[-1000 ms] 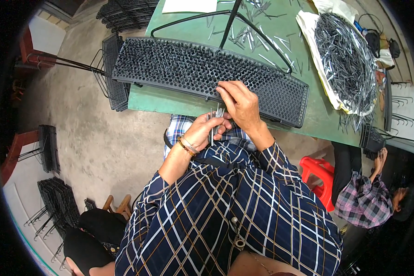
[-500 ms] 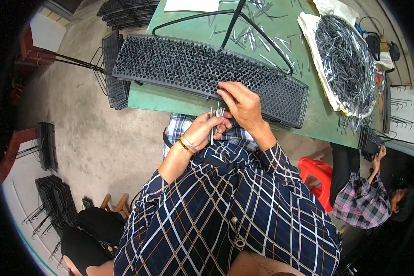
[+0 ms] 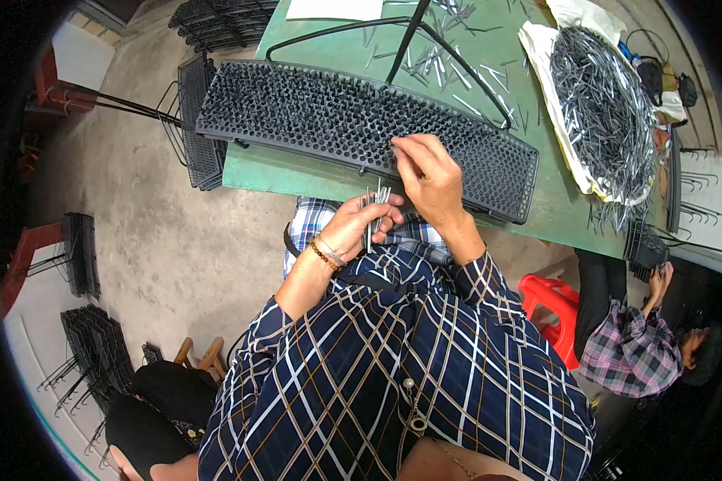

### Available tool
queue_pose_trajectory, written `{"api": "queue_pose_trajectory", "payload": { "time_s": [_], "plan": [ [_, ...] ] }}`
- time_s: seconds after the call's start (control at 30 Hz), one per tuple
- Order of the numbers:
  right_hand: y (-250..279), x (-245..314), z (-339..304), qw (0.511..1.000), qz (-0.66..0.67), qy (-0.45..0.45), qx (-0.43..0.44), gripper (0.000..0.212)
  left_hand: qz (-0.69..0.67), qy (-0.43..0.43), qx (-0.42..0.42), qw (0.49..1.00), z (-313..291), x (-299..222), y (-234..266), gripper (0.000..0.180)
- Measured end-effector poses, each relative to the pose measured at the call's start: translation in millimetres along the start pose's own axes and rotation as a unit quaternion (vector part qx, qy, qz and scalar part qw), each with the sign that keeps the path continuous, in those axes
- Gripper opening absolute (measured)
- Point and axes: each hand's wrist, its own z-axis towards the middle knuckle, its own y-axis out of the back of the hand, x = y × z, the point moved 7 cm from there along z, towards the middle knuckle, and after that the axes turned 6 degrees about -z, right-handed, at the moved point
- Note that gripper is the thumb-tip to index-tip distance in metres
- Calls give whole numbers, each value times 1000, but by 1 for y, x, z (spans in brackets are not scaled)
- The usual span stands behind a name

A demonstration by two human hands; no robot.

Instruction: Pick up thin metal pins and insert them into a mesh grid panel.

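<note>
My left hand (image 3: 363, 220) is closed round a small bundle of thin metal pins (image 3: 379, 196), just off the table's near edge. My right hand (image 3: 431, 176) hovers over a long black rack (image 3: 489, 170) with rows of round holes. Its thumb and forefinger are pinched together at the holes near the rack's middle; whatever is between the fingertips is too small to make out. Many pins stand upright in the left and middle part of the rack, while bare holes show toward its right end.
The rack lies on a green table (image 3: 265, 178), its black wire frame (image 3: 409, 40) behind it. Loose pins (image 3: 437, 64) are scattered beyond. A white sack (image 3: 541, 56) full of pins sits at the right. A red stool (image 3: 549, 309) and a co-worker (image 3: 634, 345) are to the right; stacked racks (image 3: 96, 345) stand left.
My right hand has shifted slightly to the right along the rack, still pinched. My left hand and its pins have barely moved.
</note>
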Motion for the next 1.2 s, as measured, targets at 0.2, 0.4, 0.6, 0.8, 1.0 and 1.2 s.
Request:
{"api": "queue_pose_trajectory", "payload": {
  "time_s": [0.2, 0.4, 0.6, 0.8, 1.0, 1.2],
  "plan": [
    [-5, -9, -7, 997, -8, -32, 74, 12, -10, -6, 0, 1000, 0, 1, 6, 24],
    [-11, -5, -8, 996, -36, -36, 74, 13, -9, -14, -3, 1000, 1, 0, 5, 22],
    [-10, 1, -4, 996, -34, -30, 72, 14, -14, -6, -10, 1000, 2, 2, 7, 21],
    [-14, 0, 0, 993, -61, -10, 105, 10, -13, -6, -11, 1000, 1, 2, 6, 22],
    [-14, -1, 9, 987, -21, -21, 155, 9, -16, -8, -6, 1000, 2, 1, 6, 24],
    [-1, 3, 18, 990, 47, -38, 127, 8, -21, -15, -1, 1000, 3, 2, 10, 24]
  ]
}}
